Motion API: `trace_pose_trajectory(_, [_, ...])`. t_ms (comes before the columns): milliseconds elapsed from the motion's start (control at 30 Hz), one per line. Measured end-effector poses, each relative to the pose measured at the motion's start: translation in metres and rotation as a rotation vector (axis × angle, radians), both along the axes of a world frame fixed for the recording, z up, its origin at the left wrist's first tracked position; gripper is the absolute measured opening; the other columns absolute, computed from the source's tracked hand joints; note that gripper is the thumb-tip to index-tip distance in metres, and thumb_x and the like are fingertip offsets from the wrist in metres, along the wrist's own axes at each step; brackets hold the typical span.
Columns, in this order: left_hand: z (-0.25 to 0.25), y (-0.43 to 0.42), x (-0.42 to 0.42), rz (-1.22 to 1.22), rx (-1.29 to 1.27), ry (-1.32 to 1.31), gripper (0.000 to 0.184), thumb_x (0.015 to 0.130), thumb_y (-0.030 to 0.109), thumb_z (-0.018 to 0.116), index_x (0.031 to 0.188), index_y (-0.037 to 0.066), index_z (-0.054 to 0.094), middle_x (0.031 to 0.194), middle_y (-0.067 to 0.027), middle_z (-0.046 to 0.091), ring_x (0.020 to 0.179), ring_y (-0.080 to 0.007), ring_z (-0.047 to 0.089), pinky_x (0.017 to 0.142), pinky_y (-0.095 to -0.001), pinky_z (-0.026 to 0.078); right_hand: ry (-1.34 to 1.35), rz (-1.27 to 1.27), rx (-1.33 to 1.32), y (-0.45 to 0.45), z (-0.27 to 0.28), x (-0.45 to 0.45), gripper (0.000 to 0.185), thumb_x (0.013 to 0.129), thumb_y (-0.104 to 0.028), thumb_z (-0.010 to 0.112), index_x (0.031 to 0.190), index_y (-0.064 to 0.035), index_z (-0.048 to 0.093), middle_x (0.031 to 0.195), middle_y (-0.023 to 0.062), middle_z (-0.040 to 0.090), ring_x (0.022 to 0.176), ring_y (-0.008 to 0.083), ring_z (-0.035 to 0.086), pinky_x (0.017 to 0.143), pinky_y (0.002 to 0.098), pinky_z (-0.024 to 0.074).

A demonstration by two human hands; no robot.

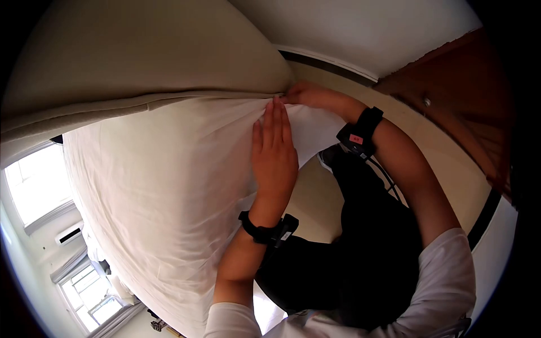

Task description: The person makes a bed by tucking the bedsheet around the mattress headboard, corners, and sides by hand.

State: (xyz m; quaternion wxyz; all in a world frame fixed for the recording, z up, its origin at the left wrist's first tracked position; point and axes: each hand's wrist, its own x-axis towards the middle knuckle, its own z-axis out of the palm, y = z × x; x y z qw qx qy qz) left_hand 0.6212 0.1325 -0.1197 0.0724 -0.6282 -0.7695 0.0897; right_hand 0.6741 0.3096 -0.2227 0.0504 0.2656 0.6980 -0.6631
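Observation:
A white sheet [169,186] covers the bed and meets a beige padded headboard [146,50] along a seam. My left hand [274,149] lies flat on the sheet, fingers stretched toward the seam, palm down. Beside its fingertips, my right hand [301,94] is at the corner where sheet and headboard meet. Its fingertips are hidden in the fold there, so their grip cannot be made out. White cloth hangs below my right wrist at the side of the bed.
A brown wooden door [451,107] with a round knob stands at the right, beside a white wall [360,28]. Beige floor [313,205] shows below. Two bright windows [39,180] are at the left. My dark-trousered legs are folded close to the bed.

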Motion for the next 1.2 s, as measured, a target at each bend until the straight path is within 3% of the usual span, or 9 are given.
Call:
trace_pose_trajectory(233, [-0.019,-0.003,-0.012,-0.009,-0.228,0.476,0.06,0.085,0.012,0.043,0.143,0.005,0.034,0.152,-0.0054,0.029,0.144,-0.0168,0.017,0.116,-0.0355,0.01,0.161,-0.163,0.347,-0.018,0.003,0.011,0.014,0.084,-0.019,0.063,0.087,-0.0049,0.065,0.083,0.0123,0.062,0.079,0.0228,0.059,0.066,0.0332,0.0447])
trace_pose_trajectory(300, [-0.017,-0.001,-0.01,-0.003,-0.293,0.54,0.056,0.089,0.018,0.041,0.143,0.005,0.035,0.152,-0.0052,0.029,0.144,-0.0185,0.015,0.116,-0.037,0.008,0.416,-0.332,0.892,-0.03,0.025,0.024,0.023,0.077,-0.013,0.066,0.099,-0.0066,0.063,0.097,0.0114,0.061,0.091,0.0316,0.057,0.075,0.0374,0.0463])
trace_pose_trajectory(633, [-0.005,0.025,-0.008,0.001,-0.56,0.686,0.053,0.093,0.032,0.043,0.14,0.007,0.042,0.148,-0.0051,0.033,0.14,-0.0248,0.021,0.116,-0.0436,0.002,0.533,-0.369,0.653,-0.08,0.034,0.02,0.043,0.074,0.006,0.055,0.117,-0.0009,0.056,0.11,0.0165,0.056,0.106,0.0338,0.054,0.087,0.0381,0.0475])
trace_pose_trajectory(733, [-0.005,0.015,-0.011,-0.066,-0.491,0.587,0.057,0.088,0.025,0.051,0.14,0.003,0.039,0.145,-0.0081,0.037,0.135,-0.0256,0.032,0.116,-0.0404,0.014,0.461,-0.321,0.281,-0.07,0.036,0.022,0.052,0.075,0.005,0.051,0.127,-0.0007,0.052,0.125,0.0137,0.054,0.113,0.0289,0.054,0.092,0.0334,0.0452])
trace_pose_trajectory(800, [-0.007,-0.011,-0.007,0.014,-0.092,-0.164,0.062,0.084,0.017,0.056,0.141,0.001,0.036,0.147,-0.0088,0.034,0.135,-0.0273,0.033,0.114,-0.0417,0.02,0.386,-0.276,-0.514,-0.065,0.039,0.023,0.062,0.077,0.0,0.049,0.139,-0.0012,0.04,0.141,0.0092,0.042,0.124,0.0224,0.046,0.102,0.0307,0.0353])
trace_pose_trajectory(833, [-0.003,-0.025,-0.001,0.016,-0.092,-0.161,0.062,0.084,0.017,0.056,0.141,0.001,0.036,0.147,-0.0088,0.034,0.135,-0.0273,0.033,0.114,-0.0417,0.02,0.388,-0.274,-0.515,-0.067,0.048,0.022,0.062,0.077,0.0,0.049,0.139,-0.0012,0.04,0.141,0.0092,0.042,0.124,0.0224,0.046,0.102,0.0307,0.0353])
trace_pose_trajectory(900, [0.003,-0.05,0.01,0.185,0.188,-1.084,0.067,0.081,0.009,0.055,0.143,0.001,0.032,0.15,-0.0097,0.03,0.137,-0.0279,0.032,0.111,-0.0432,0.024,0.566,-0.241,-0.827,-0.075,0.066,0.015,0.07,0.078,-0.003,0.047,0.145,-0.0002,0.028,0.15,0.0087,0.029,0.138,0.0192,0.027,0.109,0.03,0.0245])
trace_pose_trajectory(933, [-0.003,-0.06,0.009,0.184,0.189,-1.082,0.067,0.081,0.009,0.055,0.143,0.001,0.032,0.15,-0.0097,0.03,0.137,-0.0279,0.032,0.111,-0.0432,0.024,0.568,-0.239,-0.825,-0.078,0.069,0.011,0.07,0.078,-0.003,0.047,0.145,-0.0002,0.028,0.15,0.0087,0.029,0.138,0.0192,0.027,0.109,0.03,0.0245])
trace_pose_trajectory(1200, [0.004,-0.093,0.0,0.977,0.861,-2.808,0.067,0.08,0.014,0.053,0.143,0.004,0.033,0.15,-0.0051,0.032,0.135,-0.0219,0.034,0.113,-0.0373,0.024,0.415,-0.175,-0.594,-0.075,0.069,0.003,0.083,0.07,-0.002,0.046,0.148,0.0008,0.016,0.153,0.0112,0.023,0.144,0.0198,0.015,0.114,0.0304,0.0131])
